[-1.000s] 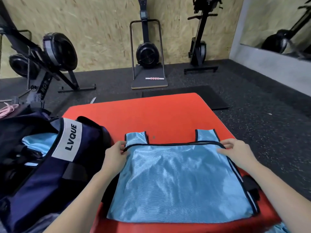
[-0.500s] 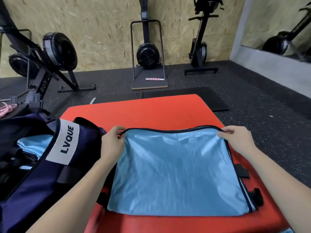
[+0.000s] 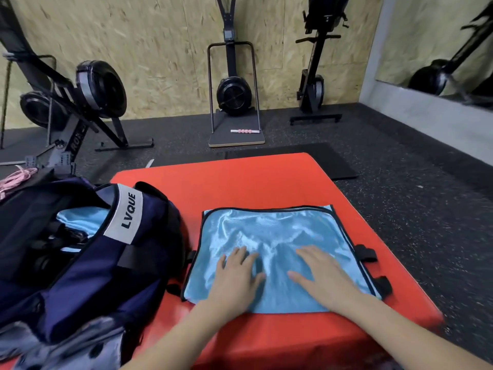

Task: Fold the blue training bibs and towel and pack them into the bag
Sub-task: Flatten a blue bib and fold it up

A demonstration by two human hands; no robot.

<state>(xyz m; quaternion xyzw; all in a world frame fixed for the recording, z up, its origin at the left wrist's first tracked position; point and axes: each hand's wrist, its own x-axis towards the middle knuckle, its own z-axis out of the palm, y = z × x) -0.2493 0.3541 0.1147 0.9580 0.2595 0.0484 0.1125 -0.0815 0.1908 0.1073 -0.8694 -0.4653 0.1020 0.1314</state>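
Observation:
A light blue training bib (image 3: pixel 277 231) with black trim lies folded over on the red mat (image 3: pixel 248 182). My left hand (image 3: pixel 234 279) and my right hand (image 3: pixel 322 276) both press flat on its near half, fingers spread. The navy bag (image 3: pixel 88 252) marked LVQUE stands open at the left, touching the mat's edge. More light blue fabric (image 3: pixel 77 221) shows inside it.
Black rubber floor surrounds the mat. Rowing machines (image 3: pixel 80 102) stand at the far left, a ski trainer (image 3: pixel 234 92) with a pink roller (image 3: pixel 244 131) at the back middle. A black mat (image 3: pixel 320 161) lies beyond the red one. Pink rope (image 3: pixel 16 178) sits at the left.
Both hands let go of the bib's top edge after folding it over, and now lie flat on the cloth nearer to me. The shoulder straps are tucked out of sight.

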